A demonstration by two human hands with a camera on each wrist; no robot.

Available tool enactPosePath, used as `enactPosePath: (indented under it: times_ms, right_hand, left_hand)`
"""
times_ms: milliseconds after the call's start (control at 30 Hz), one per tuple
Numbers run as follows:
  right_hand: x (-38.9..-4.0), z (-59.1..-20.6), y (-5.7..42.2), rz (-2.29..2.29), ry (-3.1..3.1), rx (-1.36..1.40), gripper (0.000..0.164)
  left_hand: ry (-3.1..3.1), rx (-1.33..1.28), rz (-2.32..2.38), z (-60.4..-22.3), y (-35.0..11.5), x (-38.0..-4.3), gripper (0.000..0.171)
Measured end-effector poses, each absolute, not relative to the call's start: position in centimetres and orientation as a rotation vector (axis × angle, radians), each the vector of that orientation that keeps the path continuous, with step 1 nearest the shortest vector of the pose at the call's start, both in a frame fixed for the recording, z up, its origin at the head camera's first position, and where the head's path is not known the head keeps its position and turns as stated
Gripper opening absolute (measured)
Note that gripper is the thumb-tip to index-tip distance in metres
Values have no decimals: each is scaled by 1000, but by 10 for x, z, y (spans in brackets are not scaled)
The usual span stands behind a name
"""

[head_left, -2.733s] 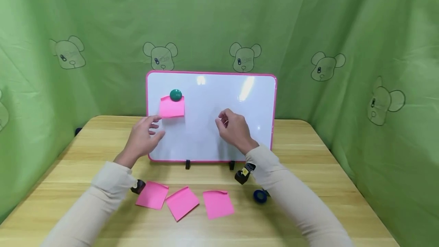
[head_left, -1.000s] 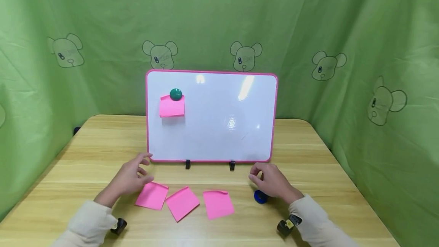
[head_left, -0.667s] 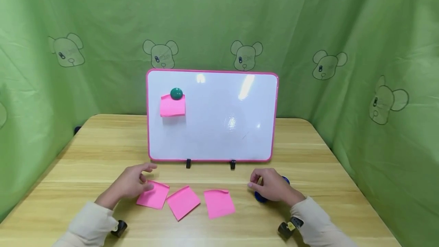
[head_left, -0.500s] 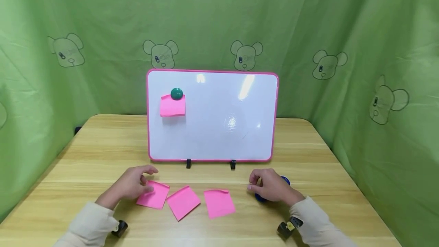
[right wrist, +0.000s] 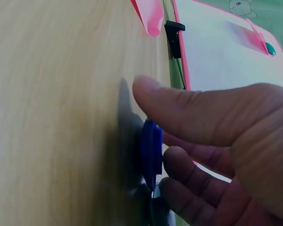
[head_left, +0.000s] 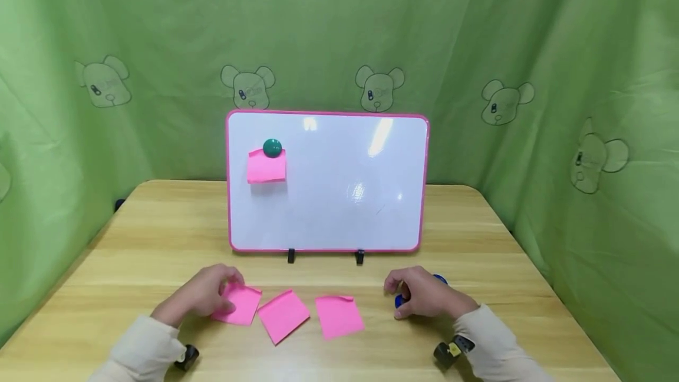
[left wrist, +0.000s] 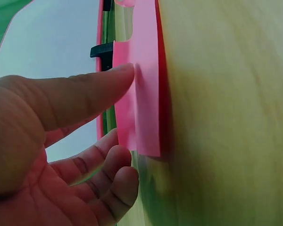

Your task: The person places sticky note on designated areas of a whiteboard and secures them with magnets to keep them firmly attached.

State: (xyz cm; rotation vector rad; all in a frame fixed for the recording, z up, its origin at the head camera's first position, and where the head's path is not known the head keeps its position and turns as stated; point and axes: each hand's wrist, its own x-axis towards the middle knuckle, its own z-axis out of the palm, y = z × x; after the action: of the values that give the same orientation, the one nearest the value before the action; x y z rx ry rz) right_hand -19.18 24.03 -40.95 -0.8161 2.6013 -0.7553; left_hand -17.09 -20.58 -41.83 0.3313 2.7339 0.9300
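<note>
My left hand (head_left: 204, 290) is over the leftmost pink sticky note (head_left: 246, 305) on the table. Its thumb lies on the note, and the bent index finger is at the far edge; in the left wrist view the thumb tip overlaps the note (left wrist: 148, 108), with the other fingers loosely curved below. My right hand (head_left: 424, 292) is low over the table around a round blue magnet (right wrist: 152, 153). Thumb and fingers stand apart on either side of it, and the hand partly hides it from the head view.
A pink-framed whiteboard (head_left: 329, 205) stands on black feet (head_left: 291, 256). A green magnet (head_left: 273, 148) holds a pink note (head_left: 267, 168) on it. Two more pink notes lie mid-table, one tilted (head_left: 283, 316), one straighter (head_left: 339, 317). Another blue round thing (head_left: 441, 279) shows behind my right hand.
Both hands have come down from the whiteboard to the table. The left has lowered onto the leftmost note, its index finger bending; the right thumb has moved nearer me, uncovering part of the blue magnet.
</note>
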Motion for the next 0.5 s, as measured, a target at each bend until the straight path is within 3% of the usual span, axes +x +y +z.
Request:
enactPosePath:
  times_ms: [500]
  right_hand:
    - [-193,-415,243,-711,2663,-898,20]
  left_hand:
    - [2756,416,915,-423,-209,-170,32]
